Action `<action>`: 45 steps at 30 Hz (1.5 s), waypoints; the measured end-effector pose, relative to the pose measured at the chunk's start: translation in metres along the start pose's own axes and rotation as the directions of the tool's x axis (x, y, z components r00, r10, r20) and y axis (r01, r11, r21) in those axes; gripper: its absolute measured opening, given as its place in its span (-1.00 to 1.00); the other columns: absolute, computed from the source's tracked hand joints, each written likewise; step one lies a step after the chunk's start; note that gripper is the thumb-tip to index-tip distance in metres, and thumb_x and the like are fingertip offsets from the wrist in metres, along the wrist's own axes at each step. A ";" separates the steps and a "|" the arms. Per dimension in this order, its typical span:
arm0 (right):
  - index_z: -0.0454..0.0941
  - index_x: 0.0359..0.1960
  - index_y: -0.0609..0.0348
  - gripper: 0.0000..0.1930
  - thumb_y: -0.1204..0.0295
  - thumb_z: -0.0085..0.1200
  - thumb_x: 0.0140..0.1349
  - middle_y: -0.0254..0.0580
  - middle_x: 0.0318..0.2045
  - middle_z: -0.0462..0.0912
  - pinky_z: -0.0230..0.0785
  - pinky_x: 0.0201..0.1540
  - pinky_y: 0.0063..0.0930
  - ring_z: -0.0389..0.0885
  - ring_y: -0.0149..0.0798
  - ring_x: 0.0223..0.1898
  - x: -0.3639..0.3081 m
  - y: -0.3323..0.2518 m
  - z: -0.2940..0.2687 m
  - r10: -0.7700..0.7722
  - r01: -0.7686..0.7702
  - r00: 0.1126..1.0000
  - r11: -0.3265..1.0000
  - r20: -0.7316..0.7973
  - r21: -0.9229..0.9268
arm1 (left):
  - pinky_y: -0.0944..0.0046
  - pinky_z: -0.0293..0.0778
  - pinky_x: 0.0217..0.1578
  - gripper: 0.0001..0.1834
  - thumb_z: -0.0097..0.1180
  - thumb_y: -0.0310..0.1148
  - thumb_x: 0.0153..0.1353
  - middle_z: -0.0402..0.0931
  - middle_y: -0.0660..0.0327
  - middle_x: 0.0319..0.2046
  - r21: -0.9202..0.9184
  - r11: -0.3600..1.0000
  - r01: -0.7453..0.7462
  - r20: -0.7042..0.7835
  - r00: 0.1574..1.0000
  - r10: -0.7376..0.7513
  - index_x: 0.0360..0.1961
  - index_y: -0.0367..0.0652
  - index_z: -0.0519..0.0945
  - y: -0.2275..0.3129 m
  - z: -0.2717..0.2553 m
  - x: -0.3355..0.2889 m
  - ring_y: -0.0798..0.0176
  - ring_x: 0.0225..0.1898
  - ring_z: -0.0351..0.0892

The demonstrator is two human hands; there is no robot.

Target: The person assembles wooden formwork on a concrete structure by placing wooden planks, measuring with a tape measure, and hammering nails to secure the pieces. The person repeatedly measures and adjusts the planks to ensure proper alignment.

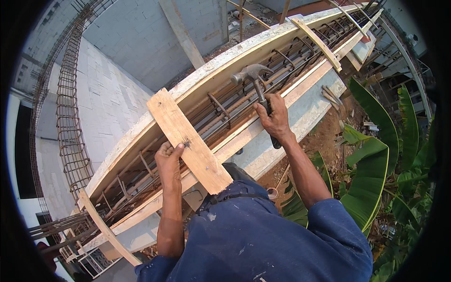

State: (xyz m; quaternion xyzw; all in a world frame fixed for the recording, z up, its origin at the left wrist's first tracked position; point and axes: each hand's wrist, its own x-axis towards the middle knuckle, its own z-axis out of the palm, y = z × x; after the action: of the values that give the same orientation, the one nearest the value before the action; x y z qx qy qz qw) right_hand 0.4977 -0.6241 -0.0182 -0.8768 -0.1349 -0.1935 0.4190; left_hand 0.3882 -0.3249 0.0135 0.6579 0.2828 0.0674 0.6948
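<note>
A short wooden board (197, 159) lies crosswise over a long wooden formwork trough (134, 134), from its far rim to its near rim. A dark knot and a small nail-like spot show on the board. At the board's left edge is my left hand (168, 162), closed on it with the thumb on top. My right hand (274, 118) is wrapped around the handle of a claw hammer (258, 88). The hammer's metal head is up, above the trough and apart from the board. Steel reinforcing bars (244, 101) run lengthwise inside the trough, with bent stirrups around them.
Other wooden crosspieces span the trough at upper right (317, 43) and lower left (105, 229). A tied rebar cage (70, 110) stands at left, near a light block wall (141, 37). Large green leaves (369, 174) rise at right over littered soil.
</note>
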 end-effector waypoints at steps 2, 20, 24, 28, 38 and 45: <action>0.53 -0.20 0.32 -0.68 0.30 0.23 0.19 -0.01 -0.39 0.50 0.27 -0.14 -0.14 0.42 -0.03 -0.27 0.003 -0.004 -0.001 -0.001 0.001 1.000 1.000 0.017 -0.006 | 0.38 0.48 -0.16 -0.74 0.22 -0.58 0.17 0.65 0.07 -0.26 -0.004 1.000 -0.009 0.031 0.999 0.009 -0.11 -0.47 0.57 -0.001 -0.003 0.000 0.35 -0.28 0.61; 0.53 -0.24 0.27 -0.76 0.34 0.21 0.19 -0.02 -0.42 0.49 0.29 -0.25 -0.15 0.43 -0.04 -0.35 0.014 -0.030 -0.012 -0.029 0.041 0.989 0.996 0.146 -0.079 | 0.31 0.53 -0.29 -0.66 0.21 -0.40 0.25 0.64 0.00 -0.29 0.151 0.988 -0.024 -0.070 0.997 0.035 -0.07 -0.46 0.53 0.002 0.004 0.006 0.30 -0.32 0.64; 0.43 -0.15 0.30 -0.72 0.37 0.17 0.25 0.01 -0.42 0.51 0.31 -0.34 -0.18 0.47 -0.09 -0.41 0.048 -0.075 -0.016 -0.129 0.077 0.940 0.982 0.315 0.172 | 0.19 0.51 -0.21 -0.53 0.28 -0.19 0.22 0.64 -0.06 -0.24 0.158 0.987 0.035 -0.283 0.959 0.011 -0.08 -0.44 0.54 0.005 0.020 0.033 0.15 -0.25 0.64; 0.24 -0.05 0.31 -0.69 0.39 0.04 0.35 0.11 -0.58 0.51 0.29 -0.45 -0.01 0.51 0.16 -0.55 0.080 -0.104 0.027 -0.227 0.120 0.837 0.964 0.498 0.239 | 0.13 0.48 -0.12 -0.52 0.31 -0.19 0.17 0.65 -0.05 -0.23 0.026 0.998 0.052 -0.312 0.949 -0.041 -0.09 -0.42 0.56 -0.003 0.039 0.054 0.09 -0.20 0.64; 0.45 -0.09 0.32 -0.62 0.16 -0.07 0.43 0.07 -0.58 0.51 0.26 -0.41 -0.08 0.49 -0.01 -0.52 0.129 -0.133 0.061 -0.137 0.110 0.564 0.990 0.814 0.091 | 0.05 0.47 -0.13 -0.49 0.32 -0.12 0.06 0.66 -0.12 -0.29 0.138 0.990 -0.026 -0.469 0.879 0.089 -0.15 -0.37 0.59 -0.020 0.046 0.056 -0.11 -0.20 0.65; 0.37 -0.20 0.33 -0.65 0.21 -0.17 0.47 0.08 -0.68 0.50 0.29 -0.50 -0.04 0.51 0.17 -0.63 0.136 -0.153 0.066 -0.523 0.358 0.643 0.851 0.560 0.383 | 0.18 0.49 -0.25 -0.61 0.32 -0.28 0.11 0.66 0.02 -0.31 0.103 0.993 -0.054 -0.458 0.884 0.095 -0.15 -0.38 0.60 -0.028 0.042 0.064 0.19 -0.31 0.61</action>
State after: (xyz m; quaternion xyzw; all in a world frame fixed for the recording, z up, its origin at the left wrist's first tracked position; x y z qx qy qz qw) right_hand 0.5725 -0.4685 0.1101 -0.7713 -0.5034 0.0411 0.3873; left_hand 0.4539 -0.3358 -0.0342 0.6630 0.4172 0.2361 0.5750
